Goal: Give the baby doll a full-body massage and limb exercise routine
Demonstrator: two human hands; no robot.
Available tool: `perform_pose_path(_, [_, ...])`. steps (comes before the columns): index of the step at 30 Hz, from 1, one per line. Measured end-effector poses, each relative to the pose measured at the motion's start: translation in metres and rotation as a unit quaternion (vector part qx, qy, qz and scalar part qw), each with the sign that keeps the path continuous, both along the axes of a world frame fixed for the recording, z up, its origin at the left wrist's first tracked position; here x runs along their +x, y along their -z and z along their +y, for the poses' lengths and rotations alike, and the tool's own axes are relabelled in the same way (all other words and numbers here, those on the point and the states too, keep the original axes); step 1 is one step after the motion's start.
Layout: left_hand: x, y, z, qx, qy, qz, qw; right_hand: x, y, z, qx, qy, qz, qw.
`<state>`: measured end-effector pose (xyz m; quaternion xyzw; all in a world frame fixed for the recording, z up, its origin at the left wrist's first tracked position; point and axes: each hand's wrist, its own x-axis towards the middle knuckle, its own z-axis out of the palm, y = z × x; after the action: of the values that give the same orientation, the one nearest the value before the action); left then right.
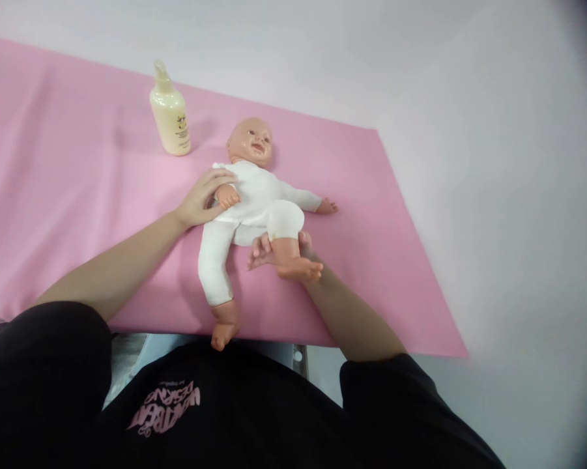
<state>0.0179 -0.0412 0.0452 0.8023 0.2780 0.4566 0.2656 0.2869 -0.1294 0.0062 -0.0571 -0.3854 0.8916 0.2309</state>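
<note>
A baby doll (258,189) with a white cloth body lies on its back, head towards the far side. My left hand (202,198) is closed around the doll's arm at its left side, fingers above and thumb below the small doll hand. Under the raised leg, my right hand (261,253) cups the lower leg from behind. Its fingers show on one side and the thumb on the other; the palm is hidden. The doll's other leg (215,267) lies straight, its foot over the table's near edge. A pale yellow pump bottle (171,117) stands upright beyond my left hand.
Pink sheeting (371,260) covers the table, with soft creases on the left. Its right edge slants down to a near corner. A white surface (493,163) lies beyond the far and right edges. My black shirt (254,417) is close to the near edge.
</note>
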Motion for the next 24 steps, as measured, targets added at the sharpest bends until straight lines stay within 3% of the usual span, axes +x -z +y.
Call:
perform_pose_path(2, [0.001,-0.004,0.0,0.004,0.007,0.009,1.0,0.001,-0.004,0.004,-0.003,0.057,0.013,0.998])
perform_pose_path(6, [0.0,-0.001,0.004,0.019,0.014,0.03,0.999,0.002,-0.014,0.012,-0.053,0.116,-0.06,0.99])
perform_pose_path(16, [-0.001,-0.001,0.005,0.018,0.027,0.031,0.999,-0.002,-0.015,0.013,-0.059,0.132,-0.071,0.987])
perform_pose_path(20, [-0.001,0.007,0.004,-0.048,-0.018,-0.051,0.997,-0.001,-0.013,0.012,-0.032,0.129,-0.072,0.988])
perform_pose_path(24, [-0.003,0.027,0.018,-0.115,-0.095,-0.228,0.962,-0.004,-0.012,0.004,0.063,0.042,-0.019,0.997])
